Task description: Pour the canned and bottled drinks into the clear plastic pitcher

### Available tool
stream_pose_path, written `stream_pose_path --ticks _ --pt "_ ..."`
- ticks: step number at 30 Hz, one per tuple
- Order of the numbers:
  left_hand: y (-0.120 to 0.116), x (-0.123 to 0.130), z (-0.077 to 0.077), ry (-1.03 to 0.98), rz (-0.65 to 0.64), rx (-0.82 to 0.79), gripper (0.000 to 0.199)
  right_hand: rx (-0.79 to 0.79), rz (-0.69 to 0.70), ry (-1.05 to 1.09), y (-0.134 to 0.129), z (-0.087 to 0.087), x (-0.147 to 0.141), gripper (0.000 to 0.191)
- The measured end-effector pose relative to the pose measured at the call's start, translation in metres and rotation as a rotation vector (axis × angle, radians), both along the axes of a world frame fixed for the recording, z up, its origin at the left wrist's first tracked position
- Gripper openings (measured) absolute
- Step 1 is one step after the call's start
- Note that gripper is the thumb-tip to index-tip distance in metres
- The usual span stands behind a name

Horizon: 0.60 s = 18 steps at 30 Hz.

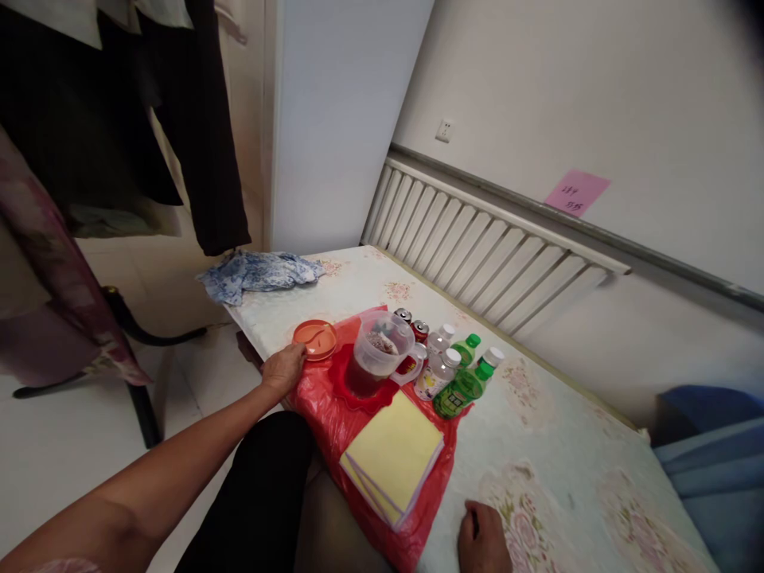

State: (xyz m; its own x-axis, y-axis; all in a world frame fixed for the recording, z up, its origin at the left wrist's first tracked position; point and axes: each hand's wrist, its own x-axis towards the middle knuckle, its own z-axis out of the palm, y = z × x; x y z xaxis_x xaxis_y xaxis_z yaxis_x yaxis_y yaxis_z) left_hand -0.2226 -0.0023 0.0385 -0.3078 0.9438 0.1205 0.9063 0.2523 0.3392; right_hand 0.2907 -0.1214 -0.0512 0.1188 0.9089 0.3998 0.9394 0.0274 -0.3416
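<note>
My left hand [285, 368] is closed on the near edge of a round orange lid [318, 341], which lies at the left end of a red plastic sheet [316, 406]. Right of the lid, a clear plastic pitcher [373, 358] holds dark brown liquid with foam on top. It stands upright in a red scalloped dish [340, 380]. A stack of folded yellow cloths [397, 454] lies in front of the pitcher. On the floral surface, right of the sheet, rests my right hand [485, 537], its fingers curled in with nothing visible in them.
Behind the pitcher's handle stand cans [420, 328], clear white-capped bottles [438, 374] and green bottles [459, 390]. A blue-and-white cloth [263, 272] lies on the far left corner. A radiator [471, 239] runs along the wall. Clothes [185, 119] hang at left.
</note>
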Motion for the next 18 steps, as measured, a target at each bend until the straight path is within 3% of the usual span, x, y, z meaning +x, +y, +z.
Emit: stream_pose_path --ticks 13,18 --pt "-0.0003 -0.0013 -0.0012 -0.019 -0.059 -0.026 0.029 0.038 -0.019 0.001 -0.0022 -0.0004 -0.0034 0.029" --pt "-0.0025 -0.0044 -0.0053 -0.080 0.026 0.021 0.034 0.051 -0.009 0.000 -0.0019 0.0013 -0.0049 0.028"
